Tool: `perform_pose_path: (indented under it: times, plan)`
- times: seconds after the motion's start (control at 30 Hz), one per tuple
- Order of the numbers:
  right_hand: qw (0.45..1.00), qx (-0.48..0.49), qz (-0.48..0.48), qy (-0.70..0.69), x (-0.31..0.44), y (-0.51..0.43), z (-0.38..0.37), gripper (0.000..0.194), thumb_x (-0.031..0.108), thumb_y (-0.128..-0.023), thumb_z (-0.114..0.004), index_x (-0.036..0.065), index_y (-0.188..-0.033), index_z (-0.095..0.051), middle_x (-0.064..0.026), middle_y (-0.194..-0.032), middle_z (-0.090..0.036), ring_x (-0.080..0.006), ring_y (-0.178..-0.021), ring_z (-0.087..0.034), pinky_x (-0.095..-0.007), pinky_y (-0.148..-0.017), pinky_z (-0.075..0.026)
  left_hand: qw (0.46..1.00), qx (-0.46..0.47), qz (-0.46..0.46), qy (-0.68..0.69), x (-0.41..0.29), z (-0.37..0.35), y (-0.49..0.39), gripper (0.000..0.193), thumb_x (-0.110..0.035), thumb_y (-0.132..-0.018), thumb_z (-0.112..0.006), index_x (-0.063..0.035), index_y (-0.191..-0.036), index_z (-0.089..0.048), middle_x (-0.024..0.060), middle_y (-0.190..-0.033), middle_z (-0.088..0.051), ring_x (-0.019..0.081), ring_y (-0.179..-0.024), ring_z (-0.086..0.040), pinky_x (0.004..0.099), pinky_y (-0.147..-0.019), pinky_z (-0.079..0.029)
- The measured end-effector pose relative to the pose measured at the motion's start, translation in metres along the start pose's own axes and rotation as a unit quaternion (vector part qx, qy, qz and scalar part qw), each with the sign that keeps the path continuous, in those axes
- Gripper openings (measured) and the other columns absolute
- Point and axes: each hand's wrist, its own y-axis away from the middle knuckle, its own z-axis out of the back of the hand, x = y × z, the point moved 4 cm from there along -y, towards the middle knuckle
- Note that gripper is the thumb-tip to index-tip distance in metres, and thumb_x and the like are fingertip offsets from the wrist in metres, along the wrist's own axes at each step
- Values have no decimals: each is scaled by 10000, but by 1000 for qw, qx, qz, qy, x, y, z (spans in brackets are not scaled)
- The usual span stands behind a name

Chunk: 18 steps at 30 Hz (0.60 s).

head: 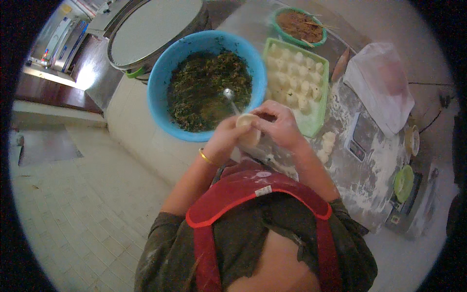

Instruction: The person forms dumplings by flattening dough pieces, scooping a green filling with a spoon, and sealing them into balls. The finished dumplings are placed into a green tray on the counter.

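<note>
Between my two hands is a pale round dough wrapper point(249, 138), its rim raised. My left hand point(227, 134) cups it from the left with the thumb at the rim. The fingers of my right hand point(279, 122) pinch the rim from the other side. Whether filling lies inside cannot be seen. Just beyond my left hand stands a blue basin point(155, 91) of chopped green filling point(204, 85), with a metal spoon point(228, 94) resting in it. To its right, a light green tray point(321, 109) holds rows of shaped dough pieces point(292, 82).
Dough lumps point(328, 142) and a digital scale point(355, 140) sit on the floured worktop point(379, 179). A white plastic bag point(379, 87), a rolling pin point(341, 65) and a green basket of brown filling point(301, 27) stand farther back. A large round lidded container point(153, 33) is behind the basin.
</note>
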Motion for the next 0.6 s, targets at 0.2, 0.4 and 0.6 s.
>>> perform_pose_path:
  times: [0.2,0.4,0.6]
  plan:
    - [950,116,127,261,-5,-22,-16,294,123,-695,-644,106,-989,-661,-126,-873,-577,-288,-834,-583,-385,-731,-480,995,-54,-21,87,-1,40,19,321,-119,-861,-526,13,-1154,-516,113,-1049,-618,212,-926,-615,341,-792,-512]
    - [902,167,183,355,-16,-41,-40,267,153,-724,-642,119,-989,-639,-96,-837,-577,-289,-785,-579,-373,-698,-468,975,-71,-73,195,-13,69,35,345,-162,-876,-546,-7,-1178,-489,124,-1066,-619,239,-938,-621,373,-799,-524]
    - [996,76,-3,47,-29,-74,-46,172,125,-810,-644,46,-946,-575,-10,-786,-578,-91,-708,-535,-248,-631,-442,973,-194,-75,96,-7,96,42,292,-172,-904,-526,8,-1132,-494,152,-1050,-617,265,-886,-630,379,-773,-531]
